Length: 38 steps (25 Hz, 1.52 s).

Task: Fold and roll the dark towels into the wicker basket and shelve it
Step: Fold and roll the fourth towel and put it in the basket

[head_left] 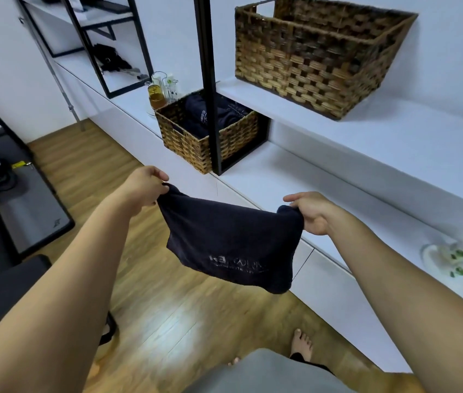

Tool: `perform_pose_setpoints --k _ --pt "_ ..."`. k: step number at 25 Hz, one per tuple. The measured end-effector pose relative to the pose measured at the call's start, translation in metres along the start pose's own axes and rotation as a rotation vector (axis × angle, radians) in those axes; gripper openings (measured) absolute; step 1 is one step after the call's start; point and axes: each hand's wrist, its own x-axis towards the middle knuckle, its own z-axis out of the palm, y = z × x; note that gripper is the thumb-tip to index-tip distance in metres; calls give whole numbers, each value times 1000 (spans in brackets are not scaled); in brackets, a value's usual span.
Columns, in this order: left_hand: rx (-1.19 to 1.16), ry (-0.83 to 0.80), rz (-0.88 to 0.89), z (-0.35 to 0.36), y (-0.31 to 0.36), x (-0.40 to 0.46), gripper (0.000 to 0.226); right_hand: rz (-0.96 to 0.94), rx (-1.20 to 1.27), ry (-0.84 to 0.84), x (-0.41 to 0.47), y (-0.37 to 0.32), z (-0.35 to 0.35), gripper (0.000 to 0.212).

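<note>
A person's left hand (146, 186) and right hand (311, 212) each have their grip pinched tight on a top corner of a dark towel (231, 245), which hangs spread between them above the wooden floor (167, 313) at the centre of view. At 12 o'clock, a small wicker basket (196, 137) sits on the long white surface (281, 177), holding what appear to be more dark towels; a black shelf post (210, 89) crosses in front of it. At 1 o'clock, a larger wicker basket (318, 61) rests on the upper shelf (394, 131). Glass bottles (160, 92) stand just behind the small basket.
</note>
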Motion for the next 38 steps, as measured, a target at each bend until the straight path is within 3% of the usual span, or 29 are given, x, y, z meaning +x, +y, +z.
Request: perform_pose_setpoints --k 2,4,7,9,11,16,18,23,28,30,33,38 --pt "-24 -34 -1 4 1 2 16 65 -107 -16 -8 4 -6 32" --pt "-33 -73 4 7 3 3 19 129 -412 -52 -15 11 -12 42" --pt "-34 -93 21 15 7 4 20 184 -818 -66 -25 24 -15 33" --pt "-23 -99 42 19 11 2 19 218 -943 -75 -25 30 -16 25" --pt "-1 -94 58 23 15 1 17 200 -890 -67 -23 32 -19 21" --pt "81 -20 48 18 15 5 21 -147 -110 154 -16 15 -33 7" --pt "127 -26 30 15 16 7 20 -182 52 166 -19 6 -38 11" --pt "184 -36 65 18 24 6 19 -264 -2 175 -34 -10 -39 17" --pt "30 -4 60 27 35 3 25 -372 48 233 -44 -18 -37 15" --pt "9 -58 66 29 38 1 22 -401 64 245 -47 -20 -38 24" --pt "91 -108 116 31 41 -2 27 -463 7 315 -48 -22 -39 33" --pt "303 -1 264 27 45 -3 25 -485 -99 308 -48 -25 -43 38"
